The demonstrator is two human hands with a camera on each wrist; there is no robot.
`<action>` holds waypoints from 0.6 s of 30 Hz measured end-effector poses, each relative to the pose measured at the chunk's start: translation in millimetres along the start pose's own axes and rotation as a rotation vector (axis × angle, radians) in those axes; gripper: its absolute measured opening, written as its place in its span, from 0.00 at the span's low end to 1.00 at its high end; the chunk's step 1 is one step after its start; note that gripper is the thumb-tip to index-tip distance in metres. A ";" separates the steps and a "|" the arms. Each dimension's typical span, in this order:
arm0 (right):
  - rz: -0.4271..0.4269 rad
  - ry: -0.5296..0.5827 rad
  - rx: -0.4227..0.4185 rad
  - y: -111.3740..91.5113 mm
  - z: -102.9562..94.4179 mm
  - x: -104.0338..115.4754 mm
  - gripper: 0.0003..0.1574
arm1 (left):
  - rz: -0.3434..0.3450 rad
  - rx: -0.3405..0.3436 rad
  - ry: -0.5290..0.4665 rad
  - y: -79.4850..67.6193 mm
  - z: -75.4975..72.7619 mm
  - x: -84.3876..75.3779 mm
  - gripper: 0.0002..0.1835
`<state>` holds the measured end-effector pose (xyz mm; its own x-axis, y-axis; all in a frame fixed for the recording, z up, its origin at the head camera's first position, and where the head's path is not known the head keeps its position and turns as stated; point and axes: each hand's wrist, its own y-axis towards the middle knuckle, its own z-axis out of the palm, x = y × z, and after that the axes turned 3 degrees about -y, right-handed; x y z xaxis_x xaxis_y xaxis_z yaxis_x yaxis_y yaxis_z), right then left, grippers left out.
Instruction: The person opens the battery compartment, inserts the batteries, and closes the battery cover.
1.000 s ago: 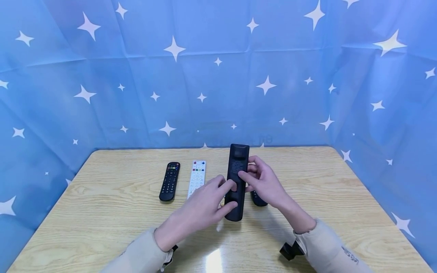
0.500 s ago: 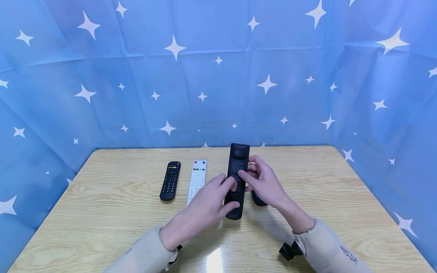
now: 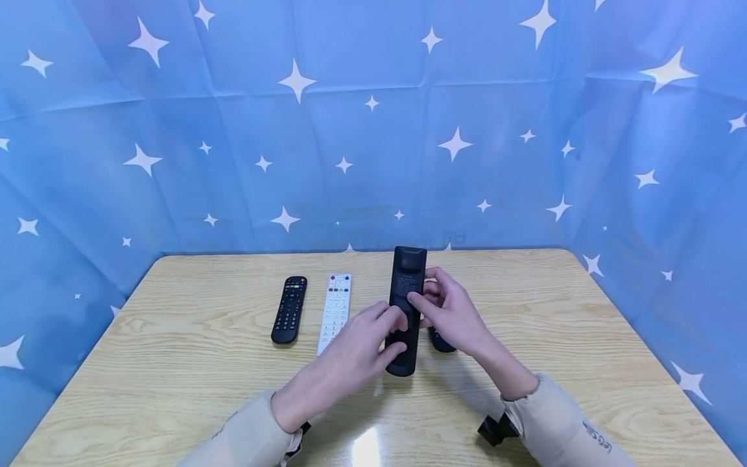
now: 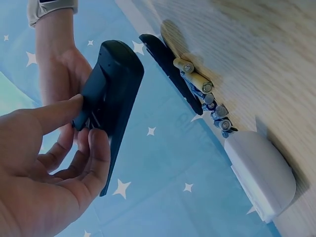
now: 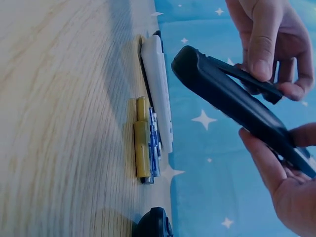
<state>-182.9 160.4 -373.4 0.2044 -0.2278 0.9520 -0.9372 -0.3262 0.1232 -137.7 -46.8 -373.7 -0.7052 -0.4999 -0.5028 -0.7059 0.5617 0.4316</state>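
A black remote control (image 3: 408,266) stands upright above the table, its back towards me. My right hand (image 3: 452,314) grips its right side, thumb across the back. With thumb and fingers, my left hand (image 3: 362,340) pinches the battery cover (image 5: 247,79), which stands at an angle off the remote's back in the right wrist view. One end of the cover lies close to the remote; whether they touch there is unclear. Several batteries (image 5: 142,148), yellow and blue-silver, lie on the table in both wrist views. In the head view the hands and remote hide them.
On the wooden table (image 3: 175,389), another black remote (image 3: 289,310) lies at the left beside a white remote (image 3: 335,308). A third black remote (image 3: 441,340) is partly hidden behind my right hand. A blue curtain (image 3: 373,143) with white stars hangs around the table's back and sides.
My left forearm has shifted slightly to the right, with its fingers still at the cover. The right hand and the remote stay almost where they were.
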 end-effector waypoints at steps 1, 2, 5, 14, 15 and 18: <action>0.001 -0.001 0.000 0.0 0.0 -0.2 0.23 | 0.005 -0.006 -0.015 0.1 0.2 0.2 0.15; 0.003 -0.002 -0.002 0.1 -0.1 -0.4 0.23 | 0.010 -0.010 -0.033 0.2 0.4 0.4 0.15; 0.005 -0.004 -0.006 0.4 -0.3 -0.5 0.22 | 0.017 -0.016 -0.089 0.5 0.8 1.1 0.16; 0.017 -0.005 -0.012 -0.2 -0.9 -0.4 0.23 | 0.019 -0.023 -0.175 1.5 1.0 1.2 0.14; 0.018 -0.008 -0.013 -0.1 -1.0 -0.6 0.23 | 0.020 -0.024 -0.183 1.6 1.1 1.0 0.14; 0.014 -0.023 -0.025 -0.6 -1.0 -1.4 0.23 | 0.034 -0.030 -0.201 1.5 1.4 0.2 0.14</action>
<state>-183.0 161.8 -374.5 0.1973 -0.2529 0.9472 -0.9467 -0.3000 0.1171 -138.8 -45.2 -374.2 -0.7034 -0.3373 -0.6257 -0.6855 0.5549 0.4714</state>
